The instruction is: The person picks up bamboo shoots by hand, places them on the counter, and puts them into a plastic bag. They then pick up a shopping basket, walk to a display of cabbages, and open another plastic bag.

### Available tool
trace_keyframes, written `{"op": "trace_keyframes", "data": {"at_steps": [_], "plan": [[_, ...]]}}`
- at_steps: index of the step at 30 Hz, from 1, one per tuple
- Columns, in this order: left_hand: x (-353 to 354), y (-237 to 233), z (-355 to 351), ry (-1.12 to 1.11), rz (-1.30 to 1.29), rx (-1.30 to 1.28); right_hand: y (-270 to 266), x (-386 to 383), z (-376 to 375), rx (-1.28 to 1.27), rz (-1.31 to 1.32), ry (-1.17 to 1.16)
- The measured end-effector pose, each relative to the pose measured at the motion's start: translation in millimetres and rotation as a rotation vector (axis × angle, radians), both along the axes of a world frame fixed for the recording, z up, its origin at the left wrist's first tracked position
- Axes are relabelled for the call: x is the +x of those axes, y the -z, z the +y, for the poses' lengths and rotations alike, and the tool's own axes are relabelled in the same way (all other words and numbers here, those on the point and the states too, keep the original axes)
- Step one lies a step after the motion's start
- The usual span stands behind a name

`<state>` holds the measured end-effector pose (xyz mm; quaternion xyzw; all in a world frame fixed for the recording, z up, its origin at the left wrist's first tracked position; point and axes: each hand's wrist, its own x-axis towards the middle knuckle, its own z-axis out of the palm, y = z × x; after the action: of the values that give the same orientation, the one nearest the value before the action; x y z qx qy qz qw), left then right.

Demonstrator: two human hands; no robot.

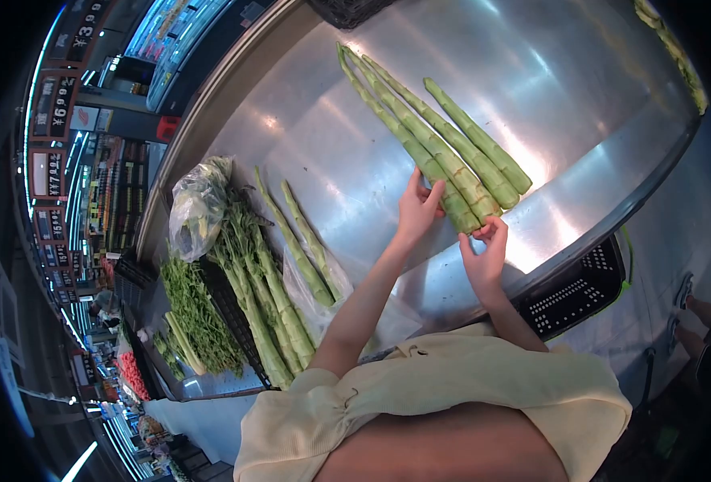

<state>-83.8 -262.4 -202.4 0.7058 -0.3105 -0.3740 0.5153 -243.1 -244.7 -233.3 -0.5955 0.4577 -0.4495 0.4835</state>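
Observation:
Several long, pale green celtuce stems [456, 173] lie side by side on the metal counter, thick ends towards me and thin tips pointing away. My left hand [418, 210] is at the left side of the leftmost stem, near its thick end, with thumb and fingers closed against it. At the cut ends, my right hand [485, 251] has its fingertips closed on the base of the near stems. The rightmost, shorter stem [484, 136] lies slightly apart from the others, touched by neither hand. Parts of my fingers are hidden behind the stems.
Left on the counter [291, 120] are two thinner stems [303, 241], a bundle of leafy stems [259, 297], a clear plastic bag [200, 209] and leafy greens [199, 321]. A black basket [572, 293] stands below the right edge. Another person's legs [697, 325] show at far right.

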Motion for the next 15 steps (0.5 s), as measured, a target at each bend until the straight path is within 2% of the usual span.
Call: {"op": "trace_keyframes", "data": {"at_steps": [5,15], "plan": [[-5.0,-7.8,1.2,0.009,-0.018,0.036,-8.6,-2.2,-1.6,-0.04,0.104,0.023],[-5.8,-6.0,2.5,0.023,-0.116,0.046,-4.9,-3.5,-1.4,0.033,0.056,0.005]]}}
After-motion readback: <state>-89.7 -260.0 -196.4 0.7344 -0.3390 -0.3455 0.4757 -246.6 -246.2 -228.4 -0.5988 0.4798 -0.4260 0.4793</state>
